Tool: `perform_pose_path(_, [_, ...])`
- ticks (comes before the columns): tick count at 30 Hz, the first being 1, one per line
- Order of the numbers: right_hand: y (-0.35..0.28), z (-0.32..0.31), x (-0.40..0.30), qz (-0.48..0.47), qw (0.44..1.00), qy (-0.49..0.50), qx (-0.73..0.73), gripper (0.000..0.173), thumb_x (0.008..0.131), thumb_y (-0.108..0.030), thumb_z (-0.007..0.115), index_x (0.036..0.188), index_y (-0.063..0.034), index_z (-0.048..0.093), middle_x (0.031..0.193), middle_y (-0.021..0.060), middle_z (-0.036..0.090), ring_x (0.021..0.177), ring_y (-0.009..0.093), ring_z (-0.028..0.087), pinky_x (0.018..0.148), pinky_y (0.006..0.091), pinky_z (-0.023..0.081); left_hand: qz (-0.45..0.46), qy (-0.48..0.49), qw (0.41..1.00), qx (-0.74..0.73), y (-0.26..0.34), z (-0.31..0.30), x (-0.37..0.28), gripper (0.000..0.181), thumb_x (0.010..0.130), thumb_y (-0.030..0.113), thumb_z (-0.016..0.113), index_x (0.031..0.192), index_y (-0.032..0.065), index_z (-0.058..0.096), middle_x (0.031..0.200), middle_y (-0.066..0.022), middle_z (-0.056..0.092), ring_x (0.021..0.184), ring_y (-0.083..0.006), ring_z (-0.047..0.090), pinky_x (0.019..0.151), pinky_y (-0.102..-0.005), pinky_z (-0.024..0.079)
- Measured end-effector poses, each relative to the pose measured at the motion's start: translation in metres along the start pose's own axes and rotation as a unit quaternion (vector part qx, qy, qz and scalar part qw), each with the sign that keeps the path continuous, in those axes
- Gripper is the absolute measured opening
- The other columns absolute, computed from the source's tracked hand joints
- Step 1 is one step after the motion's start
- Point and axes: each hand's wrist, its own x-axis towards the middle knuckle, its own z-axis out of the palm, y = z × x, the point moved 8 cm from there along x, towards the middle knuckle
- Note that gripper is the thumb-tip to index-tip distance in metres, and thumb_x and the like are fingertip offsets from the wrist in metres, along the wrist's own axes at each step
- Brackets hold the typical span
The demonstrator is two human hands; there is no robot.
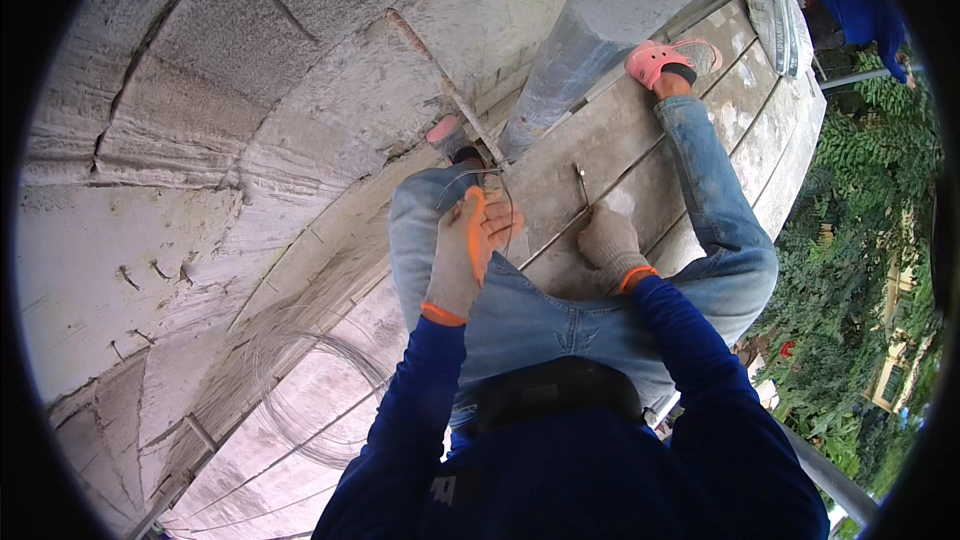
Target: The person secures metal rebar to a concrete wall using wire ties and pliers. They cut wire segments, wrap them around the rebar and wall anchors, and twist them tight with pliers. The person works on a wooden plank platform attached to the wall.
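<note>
My left hand [476, 232], in a light knit glove with orange on it, is raised above my thigh. A thin dark wire [511, 199] curves past its fingers; whether they grip it is unclear. My right hand [611, 240], gloved too, is closed on a thin metal hook tool [583, 178] whose tip points away from me over the planks. A rusty metal rod [442, 79] slants from the concrete wall side down beyond my left hand. A loose coil of thin wire [322, 397] lies on the boards at the lower left.
Grey planks [615, 131] with gaps carry my feet. A thick grey pipe [555, 52] rises beside a rough concrete wall [187, 105] with short wire ends [157, 268]. A plastic sack [780, 22] and a person in blue [862, 11] are at upper right; metal tubing [832, 472] lies lower right.
</note>
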Motion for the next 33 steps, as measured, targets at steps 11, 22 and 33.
perform_pose_path(11, [-0.051, -0.075, -0.064, -0.183, 0.949, 0.023, 0.254, 0.032, 0.092, -0.010, 0.056, 0.124, -0.0047, 0.059, 0.090, 0.0212, 0.069, 0.084, 0.039, 0.069, 0.074, 0.0457, 0.054, 0.410, 0.069, 0.499, 0.760, 0.090, 0.065, -0.060, 0.080, 0.085, 0.052, 0.073, 0.138, -0.0036, 0.050, 0.134, -0.0264, 0.053, 0.127, -0.0469, 0.051, 0.107, -0.0552, 0.042])
perform_pose_path(22, [-0.063, -0.048, -0.073, -0.131, 0.903, -0.091, 0.399, 0.033, 0.094, -0.001, 0.054, 0.127, -0.0028, 0.056, 0.085, 0.0070, 0.066, 0.073, 0.018, 0.066, 0.064, 0.0334, 0.053, 0.210, -0.001, 0.882, 0.422, 0.068, 0.009, 0.000, 0.045, 0.104, 0.034, 0.054, 0.121, -0.0060, 0.065, 0.098, -0.0137, 0.072, 0.069, -0.0162, 0.063, 0.062, -0.0285, 0.051])
perform_pose_path(33, [-0.081, -0.043, -0.074, -0.256, 0.940, 0.035, 0.224, 0.049, 0.088, -0.004, 0.057, 0.137, -0.0096, 0.054, 0.089, 0.0211, 0.066, 0.077, 0.039, 0.066, 0.066, 0.0460, 0.053, 0.119, 0.006, 0.961, 0.251, 0.068, -0.024, -0.002, 0.045, 0.103, 0.036, 0.059, 0.118, -0.0063, 0.064, 0.090, -0.0142, 0.072, 0.065, -0.0139, 0.066, 0.055, -0.0244, 0.053])
